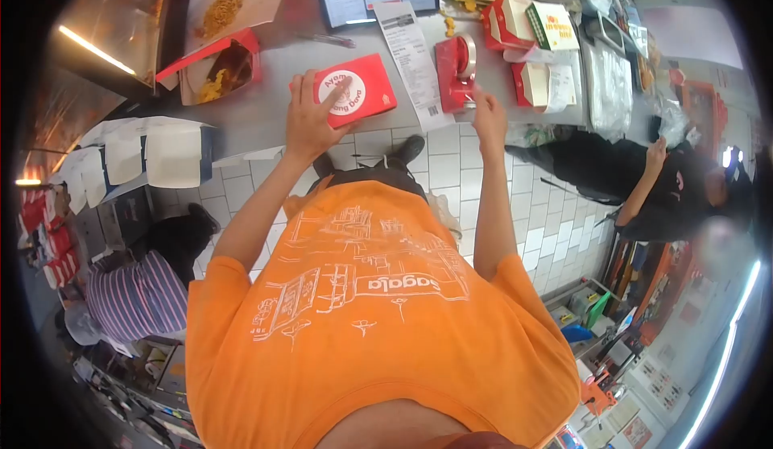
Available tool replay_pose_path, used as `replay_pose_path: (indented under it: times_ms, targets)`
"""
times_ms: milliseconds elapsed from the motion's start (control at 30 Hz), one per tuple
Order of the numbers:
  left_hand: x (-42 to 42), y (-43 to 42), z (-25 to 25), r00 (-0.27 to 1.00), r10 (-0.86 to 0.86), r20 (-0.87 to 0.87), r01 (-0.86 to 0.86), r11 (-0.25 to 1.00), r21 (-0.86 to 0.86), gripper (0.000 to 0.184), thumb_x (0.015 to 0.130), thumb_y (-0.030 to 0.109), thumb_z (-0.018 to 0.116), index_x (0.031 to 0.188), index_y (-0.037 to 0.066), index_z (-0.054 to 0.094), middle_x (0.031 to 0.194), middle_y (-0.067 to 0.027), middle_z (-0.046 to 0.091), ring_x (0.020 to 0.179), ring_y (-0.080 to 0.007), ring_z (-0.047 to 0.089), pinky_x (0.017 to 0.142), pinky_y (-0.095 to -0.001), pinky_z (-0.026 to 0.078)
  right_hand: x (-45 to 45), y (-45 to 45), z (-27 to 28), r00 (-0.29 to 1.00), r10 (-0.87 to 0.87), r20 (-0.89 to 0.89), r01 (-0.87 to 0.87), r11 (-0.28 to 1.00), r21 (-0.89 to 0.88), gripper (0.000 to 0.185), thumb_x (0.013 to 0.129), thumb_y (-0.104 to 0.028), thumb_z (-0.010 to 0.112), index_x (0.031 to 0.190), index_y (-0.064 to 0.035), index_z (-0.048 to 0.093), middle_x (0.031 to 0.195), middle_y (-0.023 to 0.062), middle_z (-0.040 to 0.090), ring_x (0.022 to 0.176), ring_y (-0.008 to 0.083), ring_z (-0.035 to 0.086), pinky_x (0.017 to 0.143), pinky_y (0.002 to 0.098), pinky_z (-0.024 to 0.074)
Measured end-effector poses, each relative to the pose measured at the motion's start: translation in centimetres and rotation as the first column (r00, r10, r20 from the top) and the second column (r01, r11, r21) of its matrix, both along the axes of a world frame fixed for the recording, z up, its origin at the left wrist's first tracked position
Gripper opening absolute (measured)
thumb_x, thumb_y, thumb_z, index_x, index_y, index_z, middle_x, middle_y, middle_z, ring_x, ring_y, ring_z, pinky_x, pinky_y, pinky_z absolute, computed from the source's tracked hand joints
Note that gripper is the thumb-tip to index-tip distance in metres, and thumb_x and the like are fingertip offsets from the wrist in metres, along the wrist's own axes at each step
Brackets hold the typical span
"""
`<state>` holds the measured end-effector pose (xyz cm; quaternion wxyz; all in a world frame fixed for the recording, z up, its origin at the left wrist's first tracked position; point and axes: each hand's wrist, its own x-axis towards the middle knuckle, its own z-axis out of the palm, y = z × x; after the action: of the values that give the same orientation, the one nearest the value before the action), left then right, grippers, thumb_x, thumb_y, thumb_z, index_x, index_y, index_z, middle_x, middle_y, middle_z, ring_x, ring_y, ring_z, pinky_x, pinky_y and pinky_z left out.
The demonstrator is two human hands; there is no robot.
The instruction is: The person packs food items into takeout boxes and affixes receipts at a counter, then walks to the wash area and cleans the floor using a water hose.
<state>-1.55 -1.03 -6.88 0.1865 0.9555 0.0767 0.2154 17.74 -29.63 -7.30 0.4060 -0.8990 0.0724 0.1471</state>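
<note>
Takeaway box [374,86] is sitting on the counter [282,58], the half-open left hand [310,127] holding its end and best pressing lightly to avoid dents, while the right hand [489,120], fingers curled, is resting by the tape dispenser [447,70], its hold unclear
</note>
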Motion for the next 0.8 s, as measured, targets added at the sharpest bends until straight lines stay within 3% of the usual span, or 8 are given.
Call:
replay_pose_path:
  times_ms: [133,200,233,333,400,567,633,800]
  targets:
    - [0.5,-0.1,0.2,1.000,-0.011,0.018,0.011,1.000,0.026,0.069,0.066,0.048,0.082,0.127,0.023,0.063,0.128,-0.0198,0.043,0.116,-0.0401,0.041,0.096,-0.0502,0.042,0.3,1.0,0.9,0.967,0.041,-0.253,0.065,0.916,0.396,0.027,0.089,-0.022,0.067,0.102,0.0015,0.070,0.090,0.0117,0.066,0.080,0.0190,0.061,0.076,0.0344,0.0488]
    - [0.2,-0.2,0.1,0.999,0.009,-0.034,-0.009,1.000,0.016,0.072,0.067,0.052,0.080,0.130,0.025,0.061,0.130,-0.0192,0.042,0.120,-0.0412,0.040,0.101,-0.0504,0.040,-2.5,-0.7,-0.6,0.990,-0.070,-0.126,0.144,0.507,0.850,0.030,0.086,-0.029,0.070,0.090,0.0009,0.074,0.080,0.0091,0.064,0.081,0.0181,0.062,0.077,0.0334,0.0486]
    - [0.5,-0.2,0.2,1.000,0.013,-0.027,-0.013,1.000,0.017,0.072,0.067,0.052,0.080,0.130,0.025,0.061,0.130,-0.0192,0.042,0.120,-0.0412,0.040,0.101,-0.0504,0.040,-3.1,-1.4,-2.5,0.991,-0.066,-0.120,0.137,0.506,0.852,0.030,0.086,-0.029,0.070,0.090,0.0009,0.074,0.080,0.0091,0.064,0.081,0.0181,0.062,0.077,0.0334,0.0486]
    - [-0.1,-0.9,0.1,0.998,0.033,-0.048,-0.033,0.999,-0.002,0.071,0.067,0.052,0.080,0.130,0.024,0.061,0.131,-0.0199,0.043,0.120,-0.0422,0.041,0.101,-0.0508,0.040,-5.4,-3.3,-6.5,0.954,0.008,0.301,-0.147,0.885,0.442,0.027,0.085,-0.029,0.071,0.083,-0.0026,0.076,0.077,0.0087,0.065,0.081,0.0196,0.062,0.077,0.0330,0.0489]
    - [0.4,-1.1,0.1,0.995,0.093,-0.025,-0.093,0.996,-0.007,0.072,0.066,0.052,0.081,0.129,0.024,0.062,0.132,-0.0209,0.043,0.121,-0.0437,0.041,0.100,-0.0516,0.041,-5.2,-3.3,-7.0,0.893,0.213,0.396,-0.106,0.956,-0.274,0.018,0.085,-0.023,0.071,0.085,-0.0062,0.077,0.074,0.0086,0.066,0.081,0.0216,0.063,0.076,0.0317,0.0483]
    - [0.0,-0.6,-0.3,0.993,0.117,-0.014,-0.117,0.993,0.018,0.072,0.067,0.054,0.079,0.130,0.025,0.061,0.133,-0.0214,0.043,0.121,-0.0448,0.041,0.098,-0.0518,0.042,-10.0,4.3,-0.2,0.925,0.312,0.218,-0.360,0.903,0.236,0.026,0.086,-0.030,0.071,0.081,-0.0049,0.077,0.074,0.0105,0.069,0.075,0.0177,0.064,0.068,0.0295,0.0489]
    - [0.2,-0.6,-0.1,0.994,0.109,-0.020,-0.110,0.993,-0.042,0.074,0.066,0.053,0.079,0.131,0.025,0.060,0.134,-0.0213,0.043,0.123,-0.0443,0.041,0.096,-0.0512,0.043,-12.3,10.4,3.5,0.896,0.421,-0.141,-0.333,0.847,0.413,0.032,0.086,-0.035,0.072,0.078,-0.0039,0.076,0.069,0.0087,0.069,0.062,0.0125,0.062,0.055,0.0275,0.0468]
    - [-0.7,0.6,0.7,0.991,0.083,-0.102,-0.087,0.996,-0.033,0.082,0.062,0.054,0.080,0.134,0.023,0.056,0.138,-0.0188,0.040,0.127,-0.0429,0.037,0.090,-0.0528,0.044,-10.4,13.6,-1.4,0.860,0.475,-0.188,-0.431,0.872,0.233,0.040,0.078,-0.040,0.080,0.074,-0.0009,0.074,0.055,0.0036,0.061,0.046,0.0084,0.052,0.045,0.0263,0.0406]
